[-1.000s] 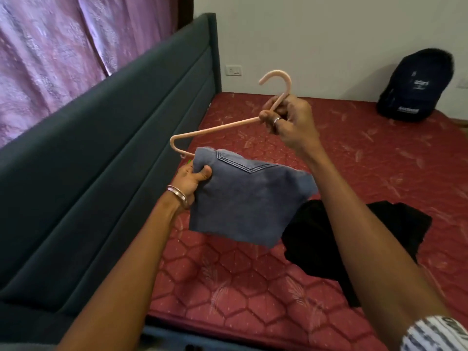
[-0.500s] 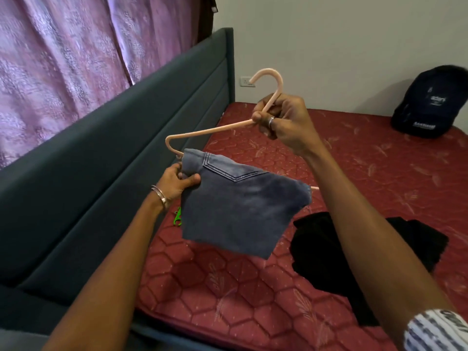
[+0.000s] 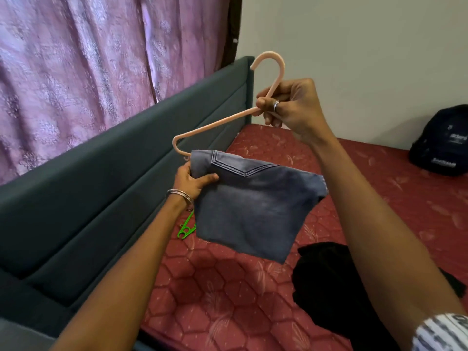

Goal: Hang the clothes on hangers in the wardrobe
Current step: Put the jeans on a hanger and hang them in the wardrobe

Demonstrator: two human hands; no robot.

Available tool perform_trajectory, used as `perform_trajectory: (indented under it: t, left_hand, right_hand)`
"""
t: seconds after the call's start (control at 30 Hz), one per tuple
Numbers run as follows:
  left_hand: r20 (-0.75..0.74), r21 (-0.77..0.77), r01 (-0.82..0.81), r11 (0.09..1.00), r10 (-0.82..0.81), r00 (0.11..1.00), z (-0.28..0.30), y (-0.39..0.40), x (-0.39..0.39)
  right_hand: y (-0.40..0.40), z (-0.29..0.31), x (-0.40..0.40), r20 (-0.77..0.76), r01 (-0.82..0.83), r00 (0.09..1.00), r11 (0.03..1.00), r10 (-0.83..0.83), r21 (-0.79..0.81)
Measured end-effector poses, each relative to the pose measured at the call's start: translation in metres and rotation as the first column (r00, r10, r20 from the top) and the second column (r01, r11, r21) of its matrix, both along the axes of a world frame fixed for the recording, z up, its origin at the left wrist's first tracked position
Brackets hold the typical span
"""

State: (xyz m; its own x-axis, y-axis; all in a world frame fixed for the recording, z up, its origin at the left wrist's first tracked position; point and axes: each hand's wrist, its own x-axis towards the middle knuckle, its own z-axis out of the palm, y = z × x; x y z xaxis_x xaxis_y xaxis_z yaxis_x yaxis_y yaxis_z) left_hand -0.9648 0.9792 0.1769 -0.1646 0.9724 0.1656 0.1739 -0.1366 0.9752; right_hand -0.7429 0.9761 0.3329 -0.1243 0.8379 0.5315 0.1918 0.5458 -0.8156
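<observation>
Only blurred white lettering on the dark backpack (image 3: pixel 442 140) — unreadable; elsewhere nothing written.

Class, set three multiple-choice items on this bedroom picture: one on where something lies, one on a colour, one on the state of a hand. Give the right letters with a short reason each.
1. Where does the black garment lie?
A. on the red mattress
B. on the headboard
C. over the backpack

2. What colour is the hanger held up in the air?
A. green
B. peach-pink
C. black

3. What is the left hand doing?
A. lying flat on the mattress
B. gripping the folded denim garment
C. pulling the curtain

Key: 1 A, the dark cloth rests on the quilted mattress below the right arm. 2 B, the right hand holds a peach-pink hanger at its neck. 3 B, thumb and fingers close on the denim's left edge.
</observation>
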Motion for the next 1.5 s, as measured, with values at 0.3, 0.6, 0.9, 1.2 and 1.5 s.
perform_trajectory:
  t: [0.3, 0.6, 0.9, 1.2, 1.5]
  left_hand:
    - [0.037, -0.297, -0.424, 0.855, 0.454, 0.89, 0.052, -0.063, -0.101]
    - [-0.399, 0.431, -0.369, 0.824, 0.54, 0.741, 0.164, -0.226, -0.17]
    - [-0.378, 0.563, -0.691, 0.453, 0.885, 0.272, 0.204, -0.465, -0.255]
    - [-0.204, 0.586, -0.809, -0.049, 0.957, -0.206, 0.247, -0.774, -0.303]
    - [-0.073, 0.543, -0.686, -0.483, 0.787, -0.612, 0.301, -1.002, -0.267]
  right_hand:
    - [-0.001, 0.006, -0.08, -0.018, -0.218, 0.976, 0.976, 0.219, 0.02]
    - [-0.11, 0.039, -0.247, 0.122, -0.635, 0.77, 0.771, 0.627, 0.049]
    - [-0.306, 0.077, -0.384, 0.099, -0.862, 0.485, 0.456, 0.869, 0.223]
    - [-0.483, 0.07, -0.487, 0.61, -0.96, 0.276, 0.187, 0.742, 0.207]
    - [-0.707, 0.101, -0.546, 0.383, -0.881, -0.121, -0.278, 0.916, 0.384]
